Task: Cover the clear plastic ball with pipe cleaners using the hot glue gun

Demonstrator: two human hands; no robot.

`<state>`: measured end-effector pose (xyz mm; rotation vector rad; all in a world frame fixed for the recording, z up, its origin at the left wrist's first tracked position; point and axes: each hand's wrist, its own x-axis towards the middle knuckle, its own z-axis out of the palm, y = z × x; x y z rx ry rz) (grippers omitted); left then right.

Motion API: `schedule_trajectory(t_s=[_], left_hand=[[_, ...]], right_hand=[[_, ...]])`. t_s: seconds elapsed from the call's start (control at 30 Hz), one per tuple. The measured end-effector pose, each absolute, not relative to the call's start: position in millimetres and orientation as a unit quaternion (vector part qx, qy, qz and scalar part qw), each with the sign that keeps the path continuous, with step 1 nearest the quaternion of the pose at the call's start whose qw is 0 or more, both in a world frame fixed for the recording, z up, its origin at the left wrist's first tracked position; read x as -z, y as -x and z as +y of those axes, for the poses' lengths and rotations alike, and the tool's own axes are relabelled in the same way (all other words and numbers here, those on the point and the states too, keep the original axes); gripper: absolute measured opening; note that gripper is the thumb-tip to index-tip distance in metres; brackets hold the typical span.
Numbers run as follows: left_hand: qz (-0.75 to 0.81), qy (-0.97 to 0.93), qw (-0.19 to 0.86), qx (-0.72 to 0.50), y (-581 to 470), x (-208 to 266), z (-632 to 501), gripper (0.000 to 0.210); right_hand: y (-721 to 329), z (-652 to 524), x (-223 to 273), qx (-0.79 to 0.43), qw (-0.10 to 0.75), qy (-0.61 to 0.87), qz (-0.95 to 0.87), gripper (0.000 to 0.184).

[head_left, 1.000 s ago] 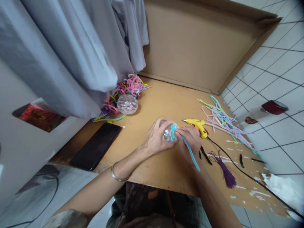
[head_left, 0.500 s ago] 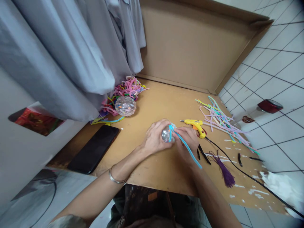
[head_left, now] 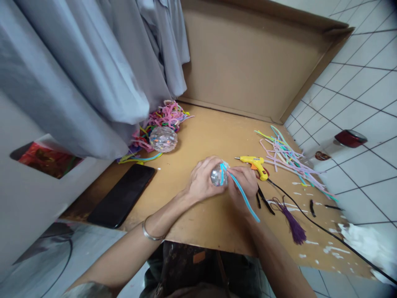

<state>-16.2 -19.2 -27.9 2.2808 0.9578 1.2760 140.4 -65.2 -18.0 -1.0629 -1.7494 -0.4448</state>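
Observation:
My left hand (head_left: 204,178) is wrapped round a small clear ball (head_left: 216,177) just above the table. A blue pipe cleaner (head_left: 246,199) lies bent over the ball's right side, and its long free end hangs down toward my right wrist. My right hand (head_left: 243,184) pinches this pipe cleaner close against the ball. Its fingertips partly cover the spot where the two meet. Just beyond my right hand rests a yellow glue gun (head_left: 254,164), its nozzle pointing left.
A larger clear ball (head_left: 163,139) sits by a heap of colourful pipe cleaners (head_left: 170,112). More pipe cleaners (head_left: 285,159) lie at the right, near a purple thread bundle (head_left: 293,225). A black phone (head_left: 122,196) lies left. The glue gun's cord (head_left: 310,217) crosses the right side.
The free end of the blue pipe cleaner has swung slightly left and down. Both hands keep their hold on the ball and pipe cleaner. The whole view has shifted a little.

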Motion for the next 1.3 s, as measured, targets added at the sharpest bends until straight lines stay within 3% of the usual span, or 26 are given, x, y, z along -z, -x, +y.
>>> schedule_trajectory(t_s=[0.47,0.7,0.93,1.0,1.2,1.3], left_hand=[[0.350,-0.800,0.187,-0.451,15.3,26.1,-21.3,0.052],[0.358,-0.777,0.230,-0.465,17.0,28.2,-17.2,0.058],[0.414,-0.721,0.314,-0.460,19.1,21.8,-12.9,0.065],[0.431,-0.703,0.337,-0.455,20.1,20.8,-11.5,0.066],[0.442,-0.661,0.401,-0.455,22.1,23.1,-4.7,0.073],[0.440,-0.636,0.449,-0.448,22.4,23.7,-2.3,0.072]], right_hand=[[-133.2,-65.1,24.5,0.223,0.507,0.453,-0.699,0.017],[-144.2,-60.7,20.1,0.172,0.440,0.495,-0.729,0.042],[-199.0,-41.9,21.5,0.129,0.478,0.643,-0.584,0.048],[-210.8,-38.0,22.3,0.126,0.430,0.715,-0.536,0.053],[-212.5,-26.6,16.0,0.089,0.126,0.871,-0.466,0.056],[-208.4,-18.0,12.0,0.092,0.077,0.883,-0.454,0.060]])
